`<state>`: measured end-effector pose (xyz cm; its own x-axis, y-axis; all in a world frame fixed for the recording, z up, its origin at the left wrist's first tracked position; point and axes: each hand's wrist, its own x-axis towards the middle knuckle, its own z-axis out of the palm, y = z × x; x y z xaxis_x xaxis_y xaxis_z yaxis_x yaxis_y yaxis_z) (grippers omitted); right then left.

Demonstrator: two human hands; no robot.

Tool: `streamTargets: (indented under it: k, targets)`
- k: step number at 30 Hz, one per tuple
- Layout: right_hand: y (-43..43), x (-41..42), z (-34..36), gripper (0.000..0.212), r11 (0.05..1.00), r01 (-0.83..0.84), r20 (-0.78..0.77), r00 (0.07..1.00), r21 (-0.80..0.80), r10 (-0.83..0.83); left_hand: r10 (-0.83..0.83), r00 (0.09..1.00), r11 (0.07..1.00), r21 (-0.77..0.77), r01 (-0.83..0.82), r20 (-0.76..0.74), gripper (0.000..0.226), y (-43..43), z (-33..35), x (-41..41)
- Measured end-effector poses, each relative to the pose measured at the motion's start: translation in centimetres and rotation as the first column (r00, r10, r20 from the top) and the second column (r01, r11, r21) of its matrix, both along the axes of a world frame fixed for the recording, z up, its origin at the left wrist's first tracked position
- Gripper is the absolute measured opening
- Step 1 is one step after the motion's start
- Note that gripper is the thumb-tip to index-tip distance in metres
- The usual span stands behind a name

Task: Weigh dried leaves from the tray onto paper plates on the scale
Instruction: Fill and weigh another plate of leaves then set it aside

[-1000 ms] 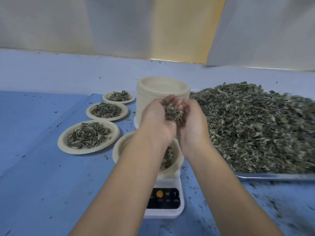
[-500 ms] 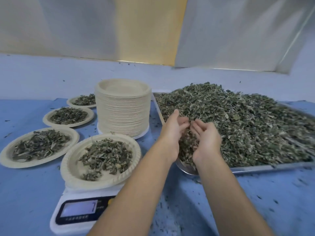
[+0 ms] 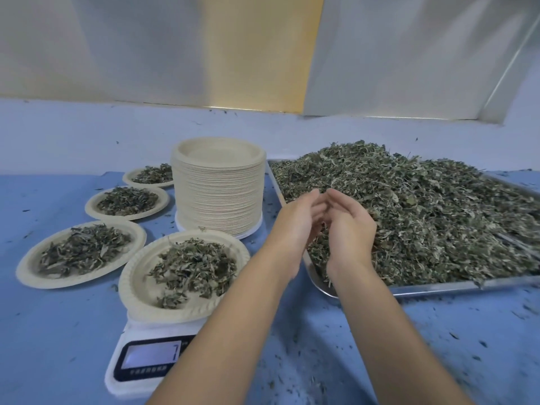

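A paper plate (image 3: pixel 132 290) with a mound of dried leaves (image 3: pixel 193 267) sits on the white digital scale (image 3: pixel 137 375), whose display shows a 7. To the right, a metal tray (image 3: pixel 438 287) holds a big pile of dried leaves (image 3: pixel 423 217). My left hand (image 3: pixel 298 220) and my right hand (image 3: pixel 349 232) are cupped palm to palm over the tray's near left corner, with their fingertips touching. A few leaf bits show in the gap between the palms; how much they hold is hidden.
A tall stack of empty paper plates (image 3: pixel 217 188) stands behind the scale, next to the tray. Three filled plates lie in a row at the left: near (image 3: pixel 29 270), middle (image 3: pixel 92 207) and far (image 3: pixel 128 179). Leaf crumbs litter the blue table cover (image 3: pixel 438 346).
My hands went from above the scale plate, where they held leaves, to the tray's near corner. In the last half second they rose slightly from the pile and their fingertips closed together.
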<state>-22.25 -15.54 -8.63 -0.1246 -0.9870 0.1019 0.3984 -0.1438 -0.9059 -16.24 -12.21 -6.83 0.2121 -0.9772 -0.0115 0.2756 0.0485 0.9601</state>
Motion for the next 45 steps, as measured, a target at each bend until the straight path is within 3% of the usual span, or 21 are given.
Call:
streamTargets:
  k: [7,13,20,30,38,45]
  targets:
    - [2.2,2.5,1.0,0.029,0.99,-0.139,0.094,0.985,-0.036,0.142,0.141,0.988,0.983,-0.126,-0.132,0.069,0.024,3.8,1.5,3.9]
    - [3.4,5.8,-0.3,0.027,0.966,-0.253,-0.102,0.961,0.052,0.257,0.359,0.916,0.932,-0.126,-0.34,0.18,0.027,7.1,1.4,10.5]
    - [3.2,7.4,-2.4,0.028,0.965,-0.222,-0.253,0.934,0.141,0.252,0.6,0.749,0.791,-0.07,-0.607,0.282,0.03,9.9,-2.3,17.0]
    - [3.8,7.8,-2.8,0.03,0.943,-0.289,-0.164,0.935,0.168,0.315,0.573,0.806,0.804,0.089,-0.588,0.152,0.028,9.4,-4.2,17.1]
    - [4.1,8.1,-2.6,0.033,0.935,-0.305,-0.133,0.935,0.179,0.33,0.606,0.761,0.762,0.106,-0.639,0.233,0.021,9.6,-4.3,17.2]
    - [4.7,8.9,-1.3,0.024,0.927,-0.335,-0.172,0.916,0.17,0.362,0.599,0.799,0.788,0.141,-0.599,0.05,0.029,10.5,-3.7,19.0]
